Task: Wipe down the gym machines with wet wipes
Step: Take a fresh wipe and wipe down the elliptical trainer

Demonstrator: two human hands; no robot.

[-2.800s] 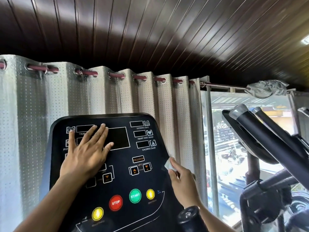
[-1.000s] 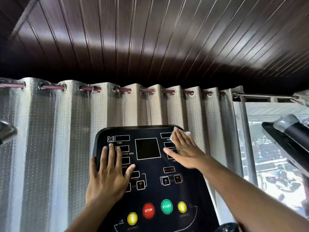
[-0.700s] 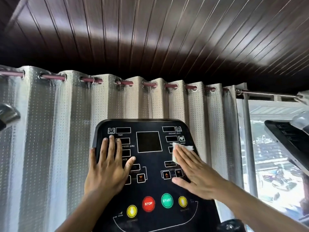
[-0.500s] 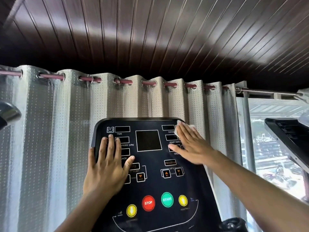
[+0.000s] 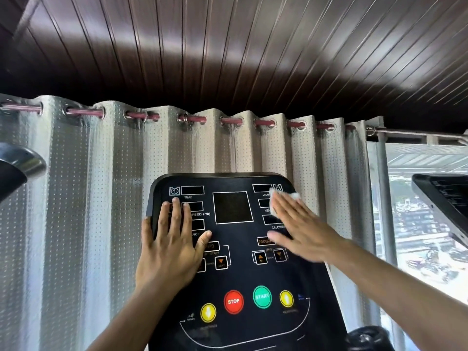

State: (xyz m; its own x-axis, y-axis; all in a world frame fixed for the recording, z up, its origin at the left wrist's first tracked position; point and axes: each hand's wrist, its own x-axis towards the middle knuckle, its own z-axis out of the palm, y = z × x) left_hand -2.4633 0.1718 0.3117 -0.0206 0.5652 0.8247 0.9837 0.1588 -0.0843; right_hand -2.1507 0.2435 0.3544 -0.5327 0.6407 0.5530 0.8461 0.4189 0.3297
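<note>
A black treadmill console (image 5: 235,272) with small display windows and red, green and yellow buttons fills the lower middle of the head view. My left hand (image 5: 169,247) lies flat on its left side, fingers straight, over the speed readouts. My right hand (image 5: 301,229) presses a white wet wipe (image 5: 293,196) flat against the console's upper right part, near the distance and heart-rate windows. Only the wipe's edges show past my fingertips. The right hand is blurred by motion.
A silver dotted curtain (image 5: 88,211) hangs close behind the console. Another machine's console (image 5: 445,201) juts in at the right before a bright window (image 5: 425,236). A dark rounded machine part (image 5: 15,168) sits at the left edge, and a black knob (image 5: 367,338) below right.
My right hand has swept the wipe up and down the console's right side and now sits slightly lower than half a second ago. My left hand has stayed flat on the left side.
</note>
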